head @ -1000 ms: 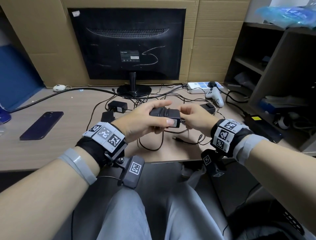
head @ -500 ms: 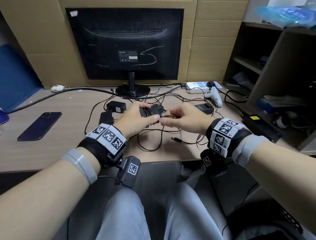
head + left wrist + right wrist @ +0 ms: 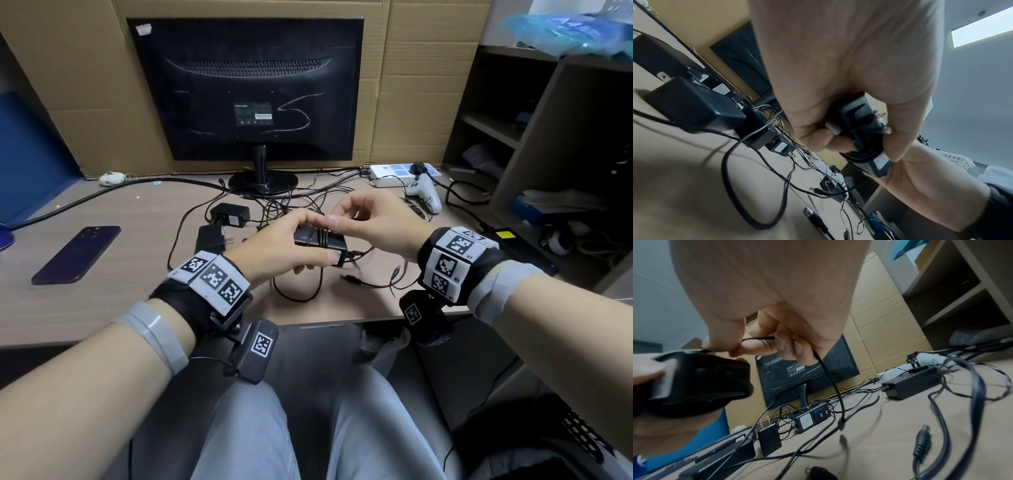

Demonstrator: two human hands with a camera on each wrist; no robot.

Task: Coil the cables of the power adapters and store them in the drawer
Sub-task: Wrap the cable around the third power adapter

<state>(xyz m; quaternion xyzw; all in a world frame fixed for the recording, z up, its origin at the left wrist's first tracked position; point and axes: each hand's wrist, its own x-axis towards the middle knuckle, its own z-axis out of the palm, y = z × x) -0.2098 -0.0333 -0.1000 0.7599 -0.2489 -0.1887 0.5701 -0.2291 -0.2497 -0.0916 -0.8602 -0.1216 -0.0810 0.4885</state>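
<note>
We are gripping a black power adapter [image 3: 320,241] in our left hand [image 3: 284,245] above the tabletop [image 3: 102,291], steadying it while our right hand [image 3: 371,224], just beside, is pinching its thin cable [image 3: 830,378] to wrap another turn around it.

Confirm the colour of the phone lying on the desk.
Dark purple phone, lying at the desk's left; best seen in the head view.

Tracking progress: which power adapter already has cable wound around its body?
The adapter gripped by the left hand, with several cable turns around it; the other adapters lie on the desk unwrapped.
</note>
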